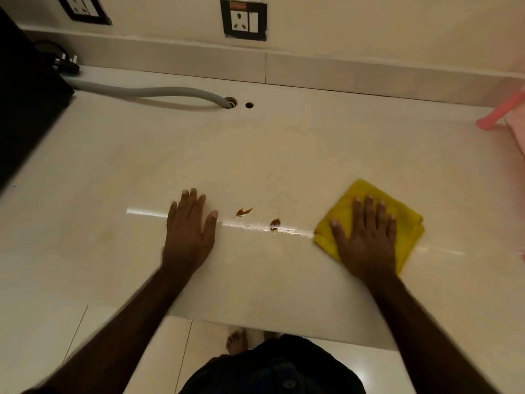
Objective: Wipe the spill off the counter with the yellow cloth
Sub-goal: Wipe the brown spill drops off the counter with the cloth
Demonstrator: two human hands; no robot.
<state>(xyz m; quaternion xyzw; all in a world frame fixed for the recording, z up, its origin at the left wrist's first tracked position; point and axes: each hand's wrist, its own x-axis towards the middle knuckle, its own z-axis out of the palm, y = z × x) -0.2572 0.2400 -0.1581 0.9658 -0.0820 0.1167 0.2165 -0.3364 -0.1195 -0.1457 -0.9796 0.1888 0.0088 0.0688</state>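
Dark shorts (272,371) and a bare foot (236,342) on the tiled floor sit closest to the lens, below the near edge of the counter (113,166).

Grip, right hand (366,237): flat, fingers spread, palm pressed down on the folded yellow cloth (409,223). Nothing is clasped; the cloth is pinned under the palm, not pinched. Grip, left hand (189,231): flat and spread on bare counter, holding nothing, apparently bracing.

Location of task items: the cloth lies on the counter near its front edge, to the right of the spill. The spill (243,212) shows as two small brown patches, the second (275,223) nearer the cloth, with a thin wet streak running along the light reflection between them and the cloth's left edge. Both patches lie between the hands, apart from each.

Surroundings: a grey corrugated hose (159,92) enters a hole at the rear of the counter; a wall socket (243,20) sits above; a pink object (500,112) is at the far right.

Assessment: wiping is in hand but incomplete; both brown patches remain. Next move calls for a leftward sweep of the cloth under steady downward pressure, covering the nearer patch first, then the farther one, with the left hand kept clear of the path.
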